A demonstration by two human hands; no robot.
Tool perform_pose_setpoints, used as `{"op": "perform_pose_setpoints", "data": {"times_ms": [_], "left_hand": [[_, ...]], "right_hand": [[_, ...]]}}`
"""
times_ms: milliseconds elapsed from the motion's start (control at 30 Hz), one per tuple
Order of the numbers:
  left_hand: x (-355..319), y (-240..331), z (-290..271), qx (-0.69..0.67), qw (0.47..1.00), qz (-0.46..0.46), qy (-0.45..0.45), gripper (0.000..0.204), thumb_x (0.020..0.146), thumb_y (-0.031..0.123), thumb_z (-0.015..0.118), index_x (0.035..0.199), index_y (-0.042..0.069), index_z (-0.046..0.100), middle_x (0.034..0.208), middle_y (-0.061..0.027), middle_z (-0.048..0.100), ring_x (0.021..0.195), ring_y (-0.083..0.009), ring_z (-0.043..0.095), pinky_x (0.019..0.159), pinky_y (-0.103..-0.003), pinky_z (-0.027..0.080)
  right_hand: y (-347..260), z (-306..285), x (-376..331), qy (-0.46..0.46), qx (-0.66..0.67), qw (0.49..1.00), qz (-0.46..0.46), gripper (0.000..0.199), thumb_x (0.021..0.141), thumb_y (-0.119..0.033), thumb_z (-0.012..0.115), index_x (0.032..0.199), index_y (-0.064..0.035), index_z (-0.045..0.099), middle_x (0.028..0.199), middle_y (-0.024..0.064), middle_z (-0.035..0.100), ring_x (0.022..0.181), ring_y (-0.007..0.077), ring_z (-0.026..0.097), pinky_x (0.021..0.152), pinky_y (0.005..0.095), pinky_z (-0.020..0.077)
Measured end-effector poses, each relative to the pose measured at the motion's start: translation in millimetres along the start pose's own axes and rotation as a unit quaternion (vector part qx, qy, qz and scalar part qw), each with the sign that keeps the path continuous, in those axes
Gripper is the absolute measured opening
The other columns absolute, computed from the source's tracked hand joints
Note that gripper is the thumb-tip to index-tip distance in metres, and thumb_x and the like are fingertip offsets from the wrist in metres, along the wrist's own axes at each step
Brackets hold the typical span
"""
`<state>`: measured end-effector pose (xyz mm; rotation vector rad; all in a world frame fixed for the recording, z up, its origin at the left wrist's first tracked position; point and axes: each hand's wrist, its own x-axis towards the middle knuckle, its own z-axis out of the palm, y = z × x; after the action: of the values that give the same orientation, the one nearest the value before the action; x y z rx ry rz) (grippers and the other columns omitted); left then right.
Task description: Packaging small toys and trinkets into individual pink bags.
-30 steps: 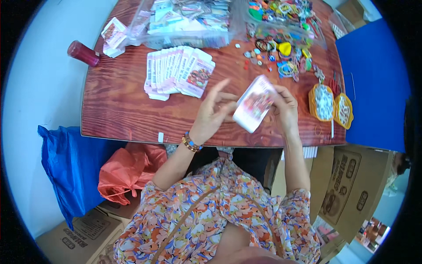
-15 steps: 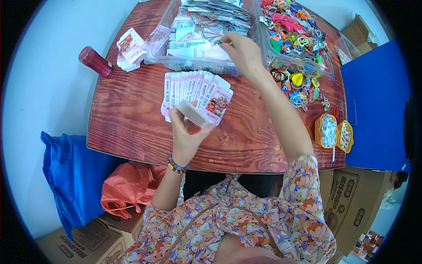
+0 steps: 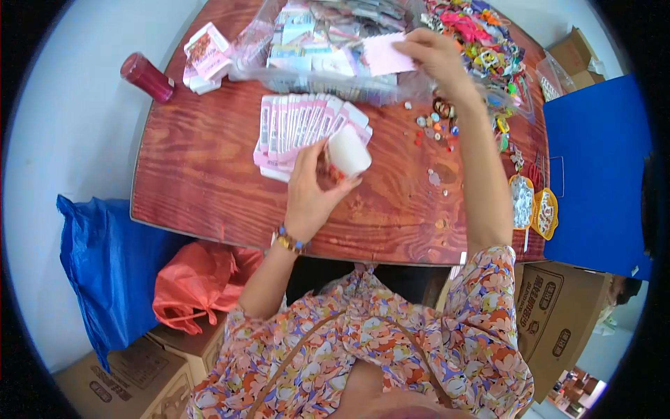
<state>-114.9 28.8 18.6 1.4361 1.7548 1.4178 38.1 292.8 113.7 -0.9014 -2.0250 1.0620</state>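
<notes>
Head view: the left hand (image 3: 312,187) is curled, thumb and fingers pinched on a small white packet (image 3: 348,151) with rounded corners, held just above the wooden table (image 3: 202,174). The right hand (image 3: 434,57) is raised at the far side of the table, thumb and forefinger pressed together on the edge of a flat pale pink card (image 3: 388,54); the remaining fingers are loosely bent. The card is held over a clear plastic bag (image 3: 314,49), which lies at the far edge of the table and is filled with more flat printed packets. A fanned row of pink-and-white cards (image 3: 300,126) lies on the table, just behind the left hand and touching the near side of the bag; the white packet overlaps the right end of that row. The table top is reddish-brown wood with a bold swirling grain and a glossy finish. Small coloured beads (image 3: 434,127) are scattered on the table to the right of the fanned row, under the right forearm, which hides part of them. A heap of bright trinkets (image 3: 488,49) occupies the far right corner of the table. A dark red cylindrical bottle (image 3: 146,77) lies at the table's far left corner, beside a small stack of cards (image 3: 206,56). Two orange-rimmed round cases (image 3: 532,208) sit at the table's right edge.
</notes>
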Motion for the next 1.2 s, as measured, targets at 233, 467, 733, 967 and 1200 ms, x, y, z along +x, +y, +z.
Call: {"op": "perform_pose_setpoints", "data": {"times_ms": [233, 467, 733, 967, 1200], "left_hand": [[6, 12, 26, 0.097, 0.992, 0.08, -0.016, 0.078, 0.071, 0.024, 0.086, 0.134, 0.001, 0.046, 0.121, -0.02, 0.055, 0.112, -0.038, 0.056, 0.094, -0.043, 0.049], [-7, 29, 49, 0.136, 0.977, 0.159, -0.039, 0.085, 0.069, 0.019, 0.087, 0.14, 0.004, 0.042, 0.128, -0.0195, 0.051, 0.118, -0.0376, 0.052, 0.097, -0.044, 0.048], [-18, 32, 66, 0.131, 0.975, 0.158, -0.09, 0.087, 0.068, 0.018, 0.087, 0.141, 0.003, 0.041, 0.127, -0.0182, 0.052, 0.118, -0.0362, 0.052, 0.096, -0.044, 0.048], [-14, 35, 72, 0.125, 0.975, 0.156, -0.096, 0.086, 0.069, 0.021, 0.087, 0.139, 0.002, 0.042, 0.122, -0.0193, 0.053, 0.113, -0.0369, 0.054, 0.093, -0.044, 0.049], [-20, 20, 71, 0.143, 0.97, 0.155, -0.119, 0.081, 0.069, 0.022, 0.087, 0.135, 0.001, 0.047, 0.117, -0.0188, 0.055, 0.107, -0.0365, 0.056, 0.091, -0.043, 0.049]], "right_hand": [[-50, 25, -138, 0.033, 0.04, 0.998, 0.039, 0.009, 0.091, -0.009, 0.069, 0.097, -0.0032, 0.065, 0.075, -0.0025, 0.064, 0.059, 0.0003, 0.051, 0.048, 0.0185, 0.0372], [-47, 3, -184, -0.01, -0.043, 0.996, 0.083, 0.007, 0.094, -0.007, 0.065, 0.098, -0.0001, 0.064, 0.074, -0.0022, 0.062, 0.061, 0.002, 0.05, 0.052, 0.0214, 0.0378], [-28, -4, -202, -0.013, -0.108, 0.994, 0.028, 0.024, 0.09, -0.006, 0.067, 0.113, 0.001, 0.065, 0.075, 0.0025, 0.063, 0.063, 0.0066, 0.053, 0.055, 0.0254, 0.0428], [-34, -20, -214, 0.04, -0.161, 0.985, 0.057, 0.03, 0.091, -0.011, 0.068, 0.12, -0.0009, 0.065, 0.088, 0.006, 0.068, 0.071, 0.0092, 0.058, 0.063, 0.027, 0.0474], [40, -35, -242, 0.009, -0.143, 0.983, 0.116, 0.022, 0.092, -0.014, 0.067, 0.109, 0.0008, 0.069, 0.092, 0.0069, 0.071, 0.08, 0.0102, 0.062, 0.07, 0.0268, 0.0492]]}}
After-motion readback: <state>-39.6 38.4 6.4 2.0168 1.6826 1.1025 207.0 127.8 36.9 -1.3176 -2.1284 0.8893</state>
